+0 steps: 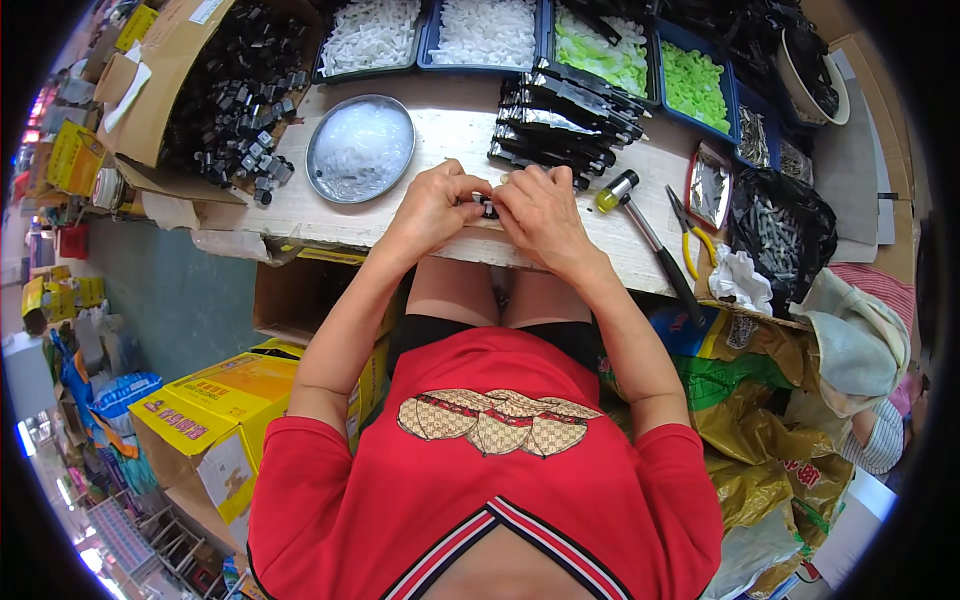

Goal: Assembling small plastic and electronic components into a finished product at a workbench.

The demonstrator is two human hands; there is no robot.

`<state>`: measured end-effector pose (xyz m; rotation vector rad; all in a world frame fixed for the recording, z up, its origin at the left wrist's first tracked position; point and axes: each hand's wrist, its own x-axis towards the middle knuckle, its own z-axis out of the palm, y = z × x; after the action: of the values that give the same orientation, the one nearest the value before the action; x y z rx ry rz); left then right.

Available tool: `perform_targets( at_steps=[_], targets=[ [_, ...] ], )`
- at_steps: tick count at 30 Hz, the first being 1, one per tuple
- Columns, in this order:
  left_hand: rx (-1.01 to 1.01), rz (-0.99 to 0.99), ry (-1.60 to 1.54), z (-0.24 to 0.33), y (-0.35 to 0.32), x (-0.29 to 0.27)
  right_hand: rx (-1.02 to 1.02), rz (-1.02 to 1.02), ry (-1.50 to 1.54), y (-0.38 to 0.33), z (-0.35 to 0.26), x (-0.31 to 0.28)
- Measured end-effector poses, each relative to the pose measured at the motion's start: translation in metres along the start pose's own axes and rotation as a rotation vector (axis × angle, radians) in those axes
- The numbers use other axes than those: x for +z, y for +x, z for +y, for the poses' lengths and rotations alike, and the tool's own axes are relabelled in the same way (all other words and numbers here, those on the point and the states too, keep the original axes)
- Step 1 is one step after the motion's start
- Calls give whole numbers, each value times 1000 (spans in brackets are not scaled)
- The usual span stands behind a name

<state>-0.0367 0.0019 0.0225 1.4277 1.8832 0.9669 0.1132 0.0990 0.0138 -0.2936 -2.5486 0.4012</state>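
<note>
My left hand [432, 205] and my right hand [545, 212] meet at the front edge of the wooden worktop [440, 135]. Together they pinch a small black part [487, 206] between the fingertips; most of it is hidden by the fingers. Just beyond the hands lies a stack of finished black pieces with silver strips [565, 120]. A round metal dish [360, 147] of small clear parts sits to the left of the hands.
A hammer with a yellow head [640, 225] and yellow-handled pliers [688, 235] lie to the right. A cardboard box of black parts [235, 90] stands far left. Blue trays of white [485, 30] and green pieces [695, 85] line the back. Yellow cartons [225, 400] stand on the floor.
</note>
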Motion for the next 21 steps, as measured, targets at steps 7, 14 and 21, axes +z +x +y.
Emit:
perform_targets(
  at_steps=[7,14,21],
  targets=[
    [5,6,-31,-7,1,1,-44,-8,-118,-1,1,6],
    [24,-44,44,-3,5,-2,14,-93,13,2,6,-2],
    [10,-49,71,2,5,-5,-47,45,-81,-2,0,8]
  ],
)
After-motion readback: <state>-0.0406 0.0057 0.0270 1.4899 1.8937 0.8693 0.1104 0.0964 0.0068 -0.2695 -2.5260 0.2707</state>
